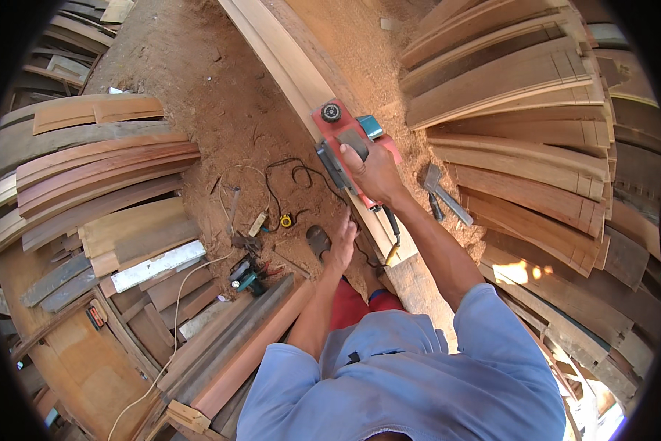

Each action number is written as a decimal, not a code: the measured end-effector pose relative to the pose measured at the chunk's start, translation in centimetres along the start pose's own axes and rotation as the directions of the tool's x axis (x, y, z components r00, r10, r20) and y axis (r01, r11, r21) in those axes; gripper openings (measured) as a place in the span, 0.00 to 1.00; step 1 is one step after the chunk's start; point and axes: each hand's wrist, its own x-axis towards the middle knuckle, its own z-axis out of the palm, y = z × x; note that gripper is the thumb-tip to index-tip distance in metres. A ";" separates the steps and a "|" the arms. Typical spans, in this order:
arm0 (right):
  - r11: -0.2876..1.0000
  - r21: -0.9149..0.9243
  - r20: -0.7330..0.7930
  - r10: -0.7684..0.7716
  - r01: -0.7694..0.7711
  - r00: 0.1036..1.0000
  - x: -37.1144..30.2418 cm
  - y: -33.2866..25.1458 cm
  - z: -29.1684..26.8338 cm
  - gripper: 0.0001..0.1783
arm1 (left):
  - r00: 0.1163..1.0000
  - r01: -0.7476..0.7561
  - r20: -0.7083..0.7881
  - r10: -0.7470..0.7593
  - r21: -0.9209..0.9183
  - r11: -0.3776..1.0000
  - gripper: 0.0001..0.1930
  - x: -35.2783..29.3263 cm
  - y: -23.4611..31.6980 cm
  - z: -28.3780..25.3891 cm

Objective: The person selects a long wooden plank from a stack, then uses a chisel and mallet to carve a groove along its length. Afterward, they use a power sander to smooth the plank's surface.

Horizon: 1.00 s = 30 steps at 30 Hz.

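Note:
A red electric planer [339, 121] with a black knob and grey side rests on a long pale wooden board [304, 77]. My right hand [376, 170] is wrapped round its rear handle, thumb over the top. A black power cord runs from the planer's back end and loops down beside the board. My left hand [343, 241] hangs just left of the board's near part, fingers stretched out and holding nothing. The board's near end meets a rough, light wooden block or beam [422, 283]. The planer's underside is hidden.
Stacked planks stand to the right [521, 147] and left [110, 165]. A hammer [451, 197] lies right of the board among shavings. On the left ground are a yellow tape measure [285, 220], tangled cords and a teal power tool [248, 280]. Thick timbers [249, 345] lie near my left arm.

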 end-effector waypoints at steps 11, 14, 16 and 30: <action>1.000 -0.010 -0.008 -0.014 0.014 1.000 7.1 -2.4 1.7 0.42 | 0.998 -0.003 -0.046 0.041 0.629 0.777 0.26 -3.8 -5.1 2.3; 0.999 -0.014 -0.014 -0.031 0.031 0.999 8.9 -3.7 2.0 0.41 | 0.996 0.010 -0.073 0.054 0.681 0.732 0.21 -3.5 -4.3 1.3; 1.000 -0.003 0.004 -0.014 0.014 1.000 10.3 -4.7 2.1 0.40 | 0.986 -0.016 -0.102 0.132 0.730 0.684 0.20 -3.0 -3.1 0.4; 0.995 -0.019 -0.007 -0.100 0.100 0.995 21.6 -8.6 4.7 0.42 | 0.921 -0.014 -0.295 0.254 0.627 0.779 0.36 6.6 4.7 -4.8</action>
